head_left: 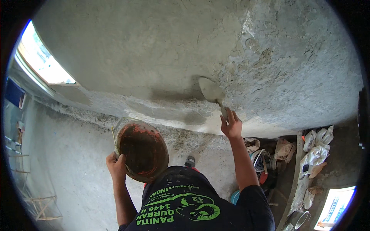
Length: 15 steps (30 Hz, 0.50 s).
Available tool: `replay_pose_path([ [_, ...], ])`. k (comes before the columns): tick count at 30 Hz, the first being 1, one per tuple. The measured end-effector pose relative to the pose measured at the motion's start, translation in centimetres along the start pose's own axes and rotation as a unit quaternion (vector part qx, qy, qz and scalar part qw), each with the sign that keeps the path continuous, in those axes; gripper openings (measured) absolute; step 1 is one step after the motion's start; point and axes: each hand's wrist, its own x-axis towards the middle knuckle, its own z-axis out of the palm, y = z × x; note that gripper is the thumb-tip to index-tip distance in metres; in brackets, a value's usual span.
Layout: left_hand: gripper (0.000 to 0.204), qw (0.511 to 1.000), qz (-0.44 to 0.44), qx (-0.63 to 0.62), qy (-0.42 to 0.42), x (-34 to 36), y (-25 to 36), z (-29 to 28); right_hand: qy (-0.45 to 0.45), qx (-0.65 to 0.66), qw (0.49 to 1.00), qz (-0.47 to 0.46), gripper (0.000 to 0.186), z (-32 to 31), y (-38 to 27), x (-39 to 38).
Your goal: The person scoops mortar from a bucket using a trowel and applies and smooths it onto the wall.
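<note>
My right hand [232, 124] is closed round the handle of a pointed trowel [212, 91]. The blade, smeared with grey mortar, lies at the face of the plastered wall [154, 50]; whether it touches cannot be told. Below it the wall shows darker, damp-looking patches. My left hand [116, 164] grips the rim of a round bucket [163, 154], tilted so that its mouth faces up beside my body. Reddish streaks and dark residue coat the inside; how much mortar it holds is hard to see.
A bright window opening [42, 57] breaks the wall at the left. Plastic bags [318, 154] lie along a ledge at the right, near a metal can [298, 219]. Bags and buckets [262, 159] crowd the floor below my right arm. A wooden frame [42, 206] stands at lower left.
</note>
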Motion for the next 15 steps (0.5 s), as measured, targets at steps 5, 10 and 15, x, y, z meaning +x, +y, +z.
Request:
replay_pose_path([
  [5,0.02,1.0,0.014,0.019,0.003,0.6,-1.6,-0.4,-0.18,-0.158,0.971,0.007,0.04,0.9,1.9,-1.9],
  [10,0.02,0.999,0.028,0.017,0.016,1.2,-2.7,-0.6,-0.108,-0.089,0.99,0.036,0.043,-0.2,2.2,-4.2],
  [15,0.019,1.0,0.019,-0.003,0.003,1.2,-1.0,0.3,-0.021,-0.086,0.995,0.054,0.04,0.1,1.6,-0.4],
])
